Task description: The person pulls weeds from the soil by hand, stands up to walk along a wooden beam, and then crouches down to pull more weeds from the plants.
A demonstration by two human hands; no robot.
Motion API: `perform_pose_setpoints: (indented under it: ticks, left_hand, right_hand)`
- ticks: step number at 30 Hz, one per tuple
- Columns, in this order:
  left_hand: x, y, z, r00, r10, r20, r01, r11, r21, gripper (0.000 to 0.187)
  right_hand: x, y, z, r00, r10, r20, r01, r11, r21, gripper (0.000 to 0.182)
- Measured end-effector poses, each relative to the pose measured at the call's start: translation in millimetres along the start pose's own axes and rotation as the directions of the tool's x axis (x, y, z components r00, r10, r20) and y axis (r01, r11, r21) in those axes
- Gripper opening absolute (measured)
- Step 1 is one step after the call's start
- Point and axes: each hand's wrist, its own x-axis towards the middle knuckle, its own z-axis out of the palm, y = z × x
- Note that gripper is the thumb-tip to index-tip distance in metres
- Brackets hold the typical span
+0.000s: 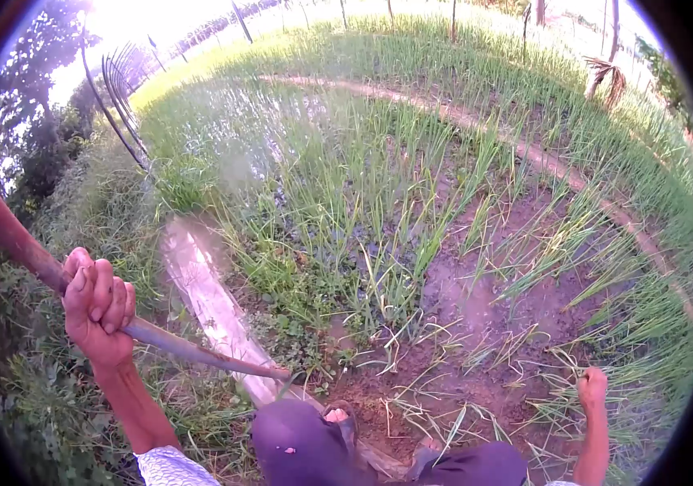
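Note:
My left hand [101, 304] is wrapped in a fist around a long wooden pole [200, 352]. The pole looks curved in this wide view; it runs from the upper left edge down to an end above the pale plank-like strip [208, 300] near my knees. At the lower right, my right hand [592, 387] is closed, with its thumb side toward thin green blades [563, 360]. Whether those blades are in its fingers or only behind it, I cannot make out. My bent knees [302, 445] and sandalled foot [338, 417] show at the bottom.
Wet brown mud [484, 300] with flattened blades lies ahead. Tall green grass-like plants [362, 170] stand in shallow water beyond. A low earth ridge [549, 162] curves across the field. Dense weeds [55, 389] grow at left, near bent posts [123, 113].

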Motion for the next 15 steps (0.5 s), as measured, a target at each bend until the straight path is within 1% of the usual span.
perform_pose_setpoints:
  ticks: [1, 2, 3, 4, 5, 6, 7, 8, 9, 10, 11, 12, 14, 15]
  left_hand:
    - [-2, 0, -2, 1.000, 0.001, -0.001, -0.001, 1.000, -0.004, 0.012]
    - [-2, -1, -4, 1.000, 0.004, 0.003, -0.004, 1.000, -0.011, 0.010]
    - [-1, -1, -6, 1.000, 0.008, 0.009, -0.008, 1.000, -0.016, 0.008]
    - [0, -2, -9, 0.999, 0.018, 0.033, -0.017, 1.000, -0.025, 0.008]
    - [1, -3, -11, 0.998, 0.026, 0.055, -0.024, 0.999, -0.035, 0.008]
    - [1, -4, -12, 0.996, 0.038, 0.075, -0.035, 0.998, -0.047, 0.009]
    - [1, -5, -11, 0.997, 0.045, 0.056, -0.042, 0.997, -0.062, 0.010]
    - [2, -5, -12, 0.996, 0.053, 0.068, -0.048, 0.996, -0.074, 0.010]
    - [3, -5, -14, 0.995, 0.057, 0.077, -0.050, 0.995, -0.085, 0.010]
    - [1, -6, -15, 0.996, 0.048, 0.081, -0.040, 0.994, -0.098, 0.010]
    - [0, -3, -9, 1.000, 0.013, -0.001, -0.013, 0.993, -0.114, 0.019]
    - [-1, -5, -7, 0.999, 0.017, -0.031, -0.019, 0.995, -0.097, 0.019]
    - [-4, -2, -6, 0.995, 0.033, -0.098, -0.038, 0.998, -0.042, 0.020]
    - [-5, 0, -5, 0.991, 0.019, -0.131, -0.025, 0.999, -0.045, 0.020]
  right_hand:
    - [-32, 15, -21, 0.998, 0.019, 0.052, -0.014, 0.995, -0.097, 0.007]
    - [-70, 32, -47, 0.991, 0.045, 0.127, -0.024, 0.987, -0.158, 0.010]
    - [-114, 54, -67, 0.986, 0.127, 0.107, -0.098, 0.964, -0.247, 0.008]
    - [-167, 103, -91, 0.914, 0.357, 0.193, -0.241, 0.860, -0.451, 0.013]
    - [-208, 121, -115, 0.828, 0.513, 0.227, -0.317, 0.762, -0.565, 0.012]
    - [-233, 124, -140, 0.725, 0.639, 0.258, -0.359, 0.670, -0.650, 0.012]
    - [-255, 120, -161, 0.616, 0.727, 0.303, -0.364, 0.604, -0.709, 0.012]
    - [-266, 113, -176, 0.527, 0.779, 0.341, -0.354, 0.565, -0.745, 0.012]
    - [-270, 104, -185, 0.464, 0.802, 0.375, -0.332, 0.550, -0.766, 0.012]
    - [-268, 98, -193, 0.428, 0.806, 0.409, -0.291, 0.552, -0.782, 0.012]
    - [-265, 94, -198, 0.404, 0.802, 0.440, -0.256, 0.561, -0.787, 0.012]
    - [-263, 90, -200, 0.391, 0.793, 0.467, -0.225, 0.574, -0.788, 0.013]
    - [-243, 85, -198, 0.413, 0.740, 0.531, -0.130, 0.625, -0.770, 0.014]
    - [-227, 85, -192, 0.451, 0.676, 0.582, -0.039, 0.667, -0.744, 0.015]
